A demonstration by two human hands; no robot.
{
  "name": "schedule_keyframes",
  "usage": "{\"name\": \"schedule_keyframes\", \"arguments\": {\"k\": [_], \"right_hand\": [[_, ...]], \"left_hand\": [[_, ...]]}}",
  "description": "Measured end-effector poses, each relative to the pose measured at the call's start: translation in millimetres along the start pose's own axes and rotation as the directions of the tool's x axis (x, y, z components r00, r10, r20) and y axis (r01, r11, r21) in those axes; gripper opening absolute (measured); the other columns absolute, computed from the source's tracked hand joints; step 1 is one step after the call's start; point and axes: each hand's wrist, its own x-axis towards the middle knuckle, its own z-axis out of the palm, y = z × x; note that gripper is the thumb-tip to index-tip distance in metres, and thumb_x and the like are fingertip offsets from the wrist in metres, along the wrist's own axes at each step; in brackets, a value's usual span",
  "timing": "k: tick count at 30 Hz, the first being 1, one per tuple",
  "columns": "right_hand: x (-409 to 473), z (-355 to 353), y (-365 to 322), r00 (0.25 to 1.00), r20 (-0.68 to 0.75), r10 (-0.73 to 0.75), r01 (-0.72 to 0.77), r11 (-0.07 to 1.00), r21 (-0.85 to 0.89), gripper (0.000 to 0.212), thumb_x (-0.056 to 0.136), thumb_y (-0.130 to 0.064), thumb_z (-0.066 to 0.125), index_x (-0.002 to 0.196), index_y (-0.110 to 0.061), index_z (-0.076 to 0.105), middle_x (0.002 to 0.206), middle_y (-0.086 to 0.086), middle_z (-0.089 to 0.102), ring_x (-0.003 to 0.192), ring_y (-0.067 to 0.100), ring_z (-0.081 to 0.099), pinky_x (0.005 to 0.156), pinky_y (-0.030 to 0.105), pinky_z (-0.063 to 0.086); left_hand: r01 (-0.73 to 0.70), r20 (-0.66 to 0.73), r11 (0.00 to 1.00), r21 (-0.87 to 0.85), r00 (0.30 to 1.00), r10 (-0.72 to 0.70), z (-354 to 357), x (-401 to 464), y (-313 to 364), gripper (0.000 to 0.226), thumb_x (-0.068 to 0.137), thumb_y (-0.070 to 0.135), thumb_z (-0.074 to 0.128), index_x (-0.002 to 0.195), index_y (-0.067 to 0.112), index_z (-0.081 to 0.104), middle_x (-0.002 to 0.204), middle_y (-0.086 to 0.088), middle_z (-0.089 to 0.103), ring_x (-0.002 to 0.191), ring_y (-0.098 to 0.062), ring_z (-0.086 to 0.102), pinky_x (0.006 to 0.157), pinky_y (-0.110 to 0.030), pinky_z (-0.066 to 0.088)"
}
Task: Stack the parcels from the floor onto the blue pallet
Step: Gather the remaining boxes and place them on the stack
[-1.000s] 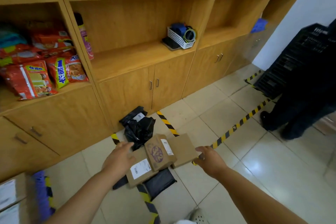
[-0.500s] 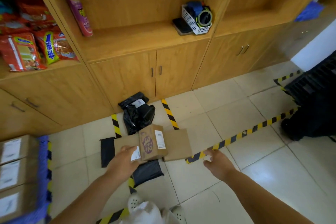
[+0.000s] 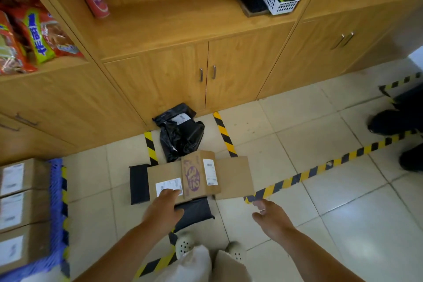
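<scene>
Grip not closed yet: my left hand (image 3: 163, 208) has dropped onto the flat labelled parcel (image 3: 164, 181) on the floor, right hand (image 3: 271, 215) open beside it, so the lift toward the blue pallet (image 3: 57, 213) comes next.

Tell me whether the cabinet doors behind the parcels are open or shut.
Shut: both cabinet doors sit flush, their handles side by side along a thin closed seam.

You're working in even, fairly bright indoor light with soft shadows; the floor tiles (image 3: 357, 220) show pale glare at the near right. Wide-angle distortion bends the wooden shelving (image 3: 174, 30) lines. Your hands and the left edge are motion-blurred.
</scene>
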Motion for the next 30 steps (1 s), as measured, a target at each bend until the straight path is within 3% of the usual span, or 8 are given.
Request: {"name": "schedule_keyframes", "arguments": {"k": [7, 14, 19, 22, 25, 30], "right_hand": [[106, 30, -8, 0.994, 0.107, 0.009, -0.011, 1.000, 0.021, 0.043, 0.092, -0.022, 0.050, 0.135, -0.022, 0.048, 0.139, 0.002, 0.051, 0.122, 0.017, 0.052, 0.093, 0.024, 0.042], [262, 79, 4, 0.982, 0.188, 0.031, -0.021, 0.998, -0.053, 0.041, 0.091, -0.024, 0.049, 0.132, -0.019, 0.049, 0.135, 0.004, 0.053, 0.119, 0.020, 0.052, 0.093, 0.027, 0.045], [365, 123, 13, 0.979, 0.197, 0.061, -0.049, 0.997, -0.062, 0.044, 0.093, -0.024, 0.049, 0.136, -0.015, 0.046, 0.137, 0.006, 0.051, 0.121, 0.022, 0.051, 0.091, 0.026, 0.042], [413, 152, 15, 0.979, 0.191, 0.077, -0.079, 0.997, 0.004, 0.047, 0.092, -0.022, 0.050, 0.138, -0.018, 0.042, 0.138, 0.003, 0.050, 0.114, 0.019, 0.054, 0.086, 0.028, 0.046], [447, 182, 17, 0.983, 0.173, 0.064, -0.089, 0.986, 0.143, 0.052, 0.089, -0.018, 0.055, 0.138, -0.023, 0.040, 0.135, -0.003, 0.051, 0.105, 0.015, 0.056, 0.070, 0.020, 0.048], [475, 208, 15, 0.962, 0.243, 0.124, -0.211, 0.903, 0.375, 0.042, 0.088, -0.009, 0.057, 0.126, -0.016, 0.041, 0.107, -0.005, 0.054, 0.097, 0.015, 0.053, 0.074, 0.022, 0.047]], "left_hand": [[0.107, 0.022, 0.992, -0.063, 0.994, -0.106, 32, 94, -8, 0.056, 0.092, 0.031, 0.051, 0.144, 0.024, 0.032, 0.147, -0.003, 0.035, 0.125, -0.023, 0.047, 0.096, -0.032, 0.045], [0.192, 0.031, 0.963, -0.191, 0.981, -0.190, 96, 211, -23, 0.049, 0.093, 0.028, 0.053, 0.139, 0.024, 0.038, 0.142, -0.004, 0.043, 0.116, -0.022, 0.053, 0.079, -0.025, 0.047], [0.219, 0.064, 0.929, -0.298, 0.976, -0.209, 158, 296, -43, 0.050, 0.093, 0.028, 0.054, 0.140, 0.025, 0.037, 0.135, -0.004, 0.049, 0.113, -0.019, 0.056, 0.084, -0.031, 0.056], [0.204, 0.054, 0.927, -0.316, 0.979, -0.197, 192, 336, -54, 0.049, 0.093, 0.027, 0.055, 0.138, 0.022, 0.039, 0.132, -0.003, 0.051, 0.116, -0.018, 0.055, 0.088, -0.032, 0.055], [0.169, 0.013, 0.930, -0.325, 0.985, -0.174, 220, 364, -64, 0.043, 0.092, 0.024, 0.056, 0.134, 0.022, 0.044, 0.128, -0.001, 0.053, 0.116, -0.017, 0.054, 0.090, -0.032, 0.053], [0.144, -0.007, 0.905, -0.400, 0.987, -0.161, 258, 389, -81, 0.038, 0.092, 0.024, 0.053, 0.128, 0.030, 0.044, 0.128, 0.005, 0.051, 0.118, -0.015, 0.051, 0.095, -0.038, 0.051]]}}
